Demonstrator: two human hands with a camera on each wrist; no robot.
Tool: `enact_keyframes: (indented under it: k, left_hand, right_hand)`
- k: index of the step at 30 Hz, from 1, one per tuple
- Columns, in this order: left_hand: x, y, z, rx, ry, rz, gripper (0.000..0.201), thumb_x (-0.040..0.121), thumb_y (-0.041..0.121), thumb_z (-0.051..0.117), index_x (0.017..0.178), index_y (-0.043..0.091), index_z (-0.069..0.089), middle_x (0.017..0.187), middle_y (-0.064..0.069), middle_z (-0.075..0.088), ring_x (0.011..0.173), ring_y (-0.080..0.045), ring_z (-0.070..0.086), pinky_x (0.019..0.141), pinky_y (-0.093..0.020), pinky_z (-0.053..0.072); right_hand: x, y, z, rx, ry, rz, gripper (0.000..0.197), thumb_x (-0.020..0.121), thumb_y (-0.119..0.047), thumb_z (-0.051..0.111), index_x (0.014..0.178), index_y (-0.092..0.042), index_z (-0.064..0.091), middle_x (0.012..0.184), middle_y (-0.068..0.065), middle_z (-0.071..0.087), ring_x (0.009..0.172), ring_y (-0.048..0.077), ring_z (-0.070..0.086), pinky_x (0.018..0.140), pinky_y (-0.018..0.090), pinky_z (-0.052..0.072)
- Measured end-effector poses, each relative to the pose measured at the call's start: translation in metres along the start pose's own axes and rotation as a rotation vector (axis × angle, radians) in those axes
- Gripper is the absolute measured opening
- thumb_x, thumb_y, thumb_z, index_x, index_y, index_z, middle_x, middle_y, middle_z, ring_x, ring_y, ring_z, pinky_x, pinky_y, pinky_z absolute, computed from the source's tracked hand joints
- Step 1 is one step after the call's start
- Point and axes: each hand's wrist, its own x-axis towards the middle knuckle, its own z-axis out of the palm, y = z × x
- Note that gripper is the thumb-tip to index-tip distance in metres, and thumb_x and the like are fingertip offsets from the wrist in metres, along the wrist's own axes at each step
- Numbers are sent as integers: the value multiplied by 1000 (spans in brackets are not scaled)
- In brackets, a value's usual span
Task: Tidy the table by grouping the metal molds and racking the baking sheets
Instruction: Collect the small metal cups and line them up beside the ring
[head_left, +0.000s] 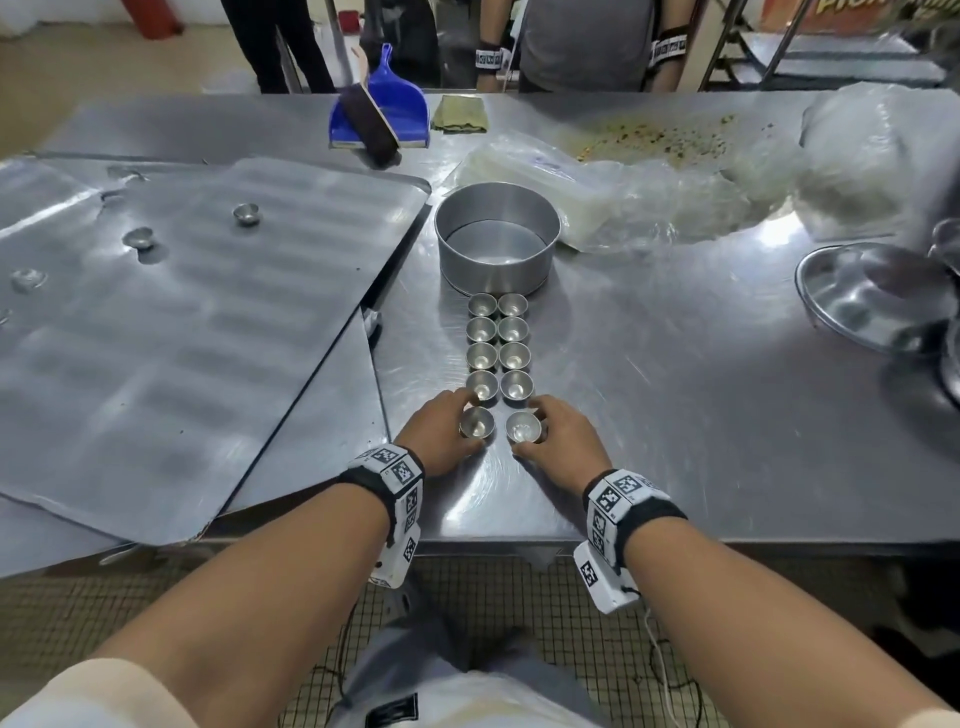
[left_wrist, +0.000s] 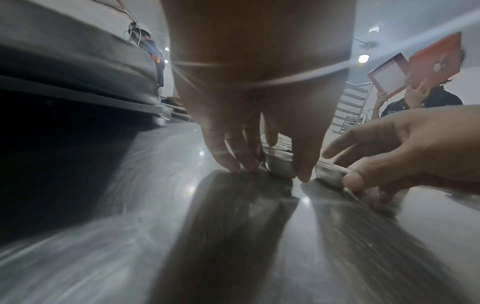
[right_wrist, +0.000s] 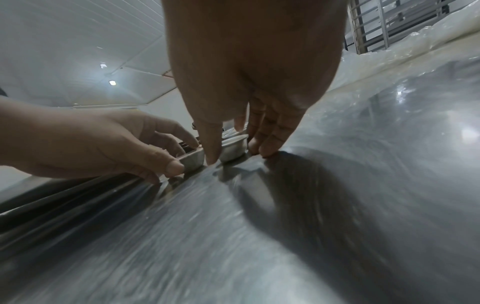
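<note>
Beyond the mold rows (head_left: 497, 348) — a round pan (head_left: 497, 239), plastic bags (head_left: 675, 192).

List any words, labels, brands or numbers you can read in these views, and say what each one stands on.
No text can be read.
Orange sign at the head view's top right: yellow letters, cropped and blurred.
Black patch on the person's clothing: blurred.
White wrist bands: square black-and-white code markers only, no words.
Orange box a bystander holds: a printed design, too small to read.
Small metal molds and grey baking sheets: no markings visible.
</note>
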Motion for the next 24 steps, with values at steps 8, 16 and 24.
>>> enact_keyframes:
  k: [8, 16, 24]
  left_hand:
    - [-4, 1, -4, -19, 42, -67, 62, 72, 42, 85, 121, 19, 56, 101, 7, 56, 92, -16, 57, 79, -32, 46]
    - [-1, 1, -4, -16, 44, -29, 44, 78, 46, 79, 110, 23, 59, 98, 5, 60, 89, -17, 59, 79, -34, 49]
    - [-2, 0, -5, -62, 50, -18, 46, 80, 43, 78, 116, 21, 60, 102, 4, 69, 93, -18, 64, 85, -38, 53]
  right_hand:
    - [1, 3, 3, -3, 31, 56, 64, 73, -42, 81, 129, -24, 56, 120, -2, 59, 106, 16, 60, 91, 33, 50]
    - [1, -2, 3, 19, 53, 21, 45, 81, -35, 78, 120, -20, 62, 108, -2, 62, 97, 18, 61, 85, 33, 50]
    - [1, -2, 3, 50, 62, 15, 45, 83, -36, 77, 122, -21, 63, 113, -1, 64, 98, 16, 63, 89, 36, 53]
